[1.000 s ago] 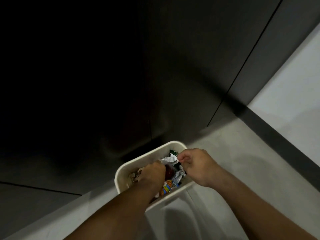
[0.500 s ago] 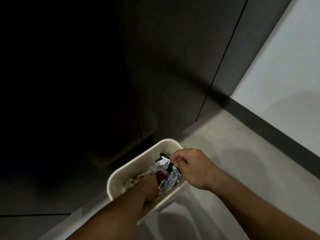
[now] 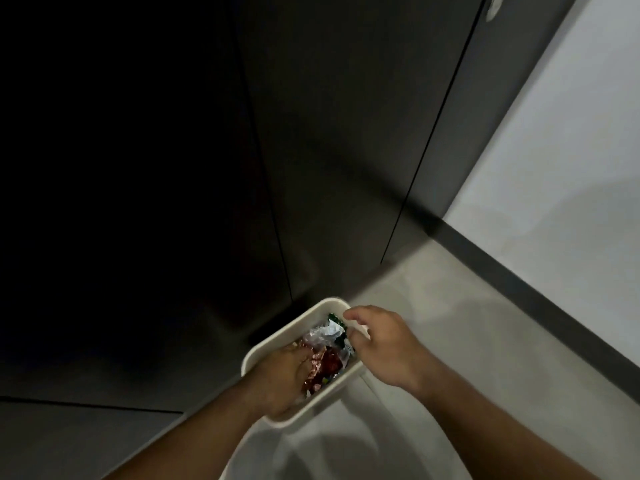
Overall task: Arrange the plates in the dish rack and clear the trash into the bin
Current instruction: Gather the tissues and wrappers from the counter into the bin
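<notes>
As far as I can see: wrappers [image 3: 323, 358] lie in the bin [image 3: 287, 328] on the floor.
Left hand [image 3: 280, 375]: down on them; grip unclear.
Right hand [image 3: 381, 344]: loose, empty, over the rim.
Plates: out of sight; can't judge.

The left hand [image 3: 277, 375] hides its fingertips among crumpled foil wrappers [image 3: 322, 365] inside the cream plastic bin [image 3: 284, 330]; both forearms [image 3: 485, 438] run off the bottom edge.
</notes>
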A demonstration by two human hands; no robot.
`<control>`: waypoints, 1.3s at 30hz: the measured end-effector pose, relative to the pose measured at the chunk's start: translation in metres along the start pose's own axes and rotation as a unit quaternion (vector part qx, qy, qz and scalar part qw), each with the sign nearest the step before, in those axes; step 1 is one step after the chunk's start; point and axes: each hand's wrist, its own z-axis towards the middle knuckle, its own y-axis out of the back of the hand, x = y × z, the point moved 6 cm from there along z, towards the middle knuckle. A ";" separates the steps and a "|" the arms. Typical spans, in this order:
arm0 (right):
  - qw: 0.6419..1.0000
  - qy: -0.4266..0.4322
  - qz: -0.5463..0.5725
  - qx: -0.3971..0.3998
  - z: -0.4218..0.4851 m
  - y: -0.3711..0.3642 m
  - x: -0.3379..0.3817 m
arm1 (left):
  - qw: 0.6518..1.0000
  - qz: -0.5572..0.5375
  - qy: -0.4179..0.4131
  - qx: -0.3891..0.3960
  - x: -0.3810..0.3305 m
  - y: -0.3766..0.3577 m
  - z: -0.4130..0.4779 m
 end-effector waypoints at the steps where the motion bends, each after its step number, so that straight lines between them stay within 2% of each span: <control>1: 1.000 0.007 -0.014 0.002 -0.007 0.011 0.012 | 1.000 0.012 -0.015 -0.025 -0.010 0.018 -0.014; 7: 0.999 0.024 -0.030 -0.005 -0.050 0.106 0.100 | 0.976 0.046 -0.114 -0.178 -0.103 0.170 -0.117; 13: 0.997 0.067 -0.012 -0.028 -0.113 0.231 0.201 | 0.954 0.043 -0.181 -0.235 -0.206 0.314 -0.241; 21: 0.990 0.123 0.006 -0.064 -0.173 0.335 0.307 | 0.939 0.038 -0.181 -0.291 -0.264 0.417 -0.337; 30: 0.978 0.180 0.011 -0.107 -0.162 0.357 0.434 | 0.926 0.065 -0.180 -0.325 -0.218 0.517 -0.377; 34: 0.978 0.173 -0.003 -0.115 -0.140 0.348 0.480 | 0.930 0.078 -0.150 -0.325 -0.161 0.545 -0.378; 39: 0.982 0.156 -0.024 -0.104 -0.106 0.316 0.524 | 0.953 0.102 -0.091 -0.269 -0.070 0.568 -0.363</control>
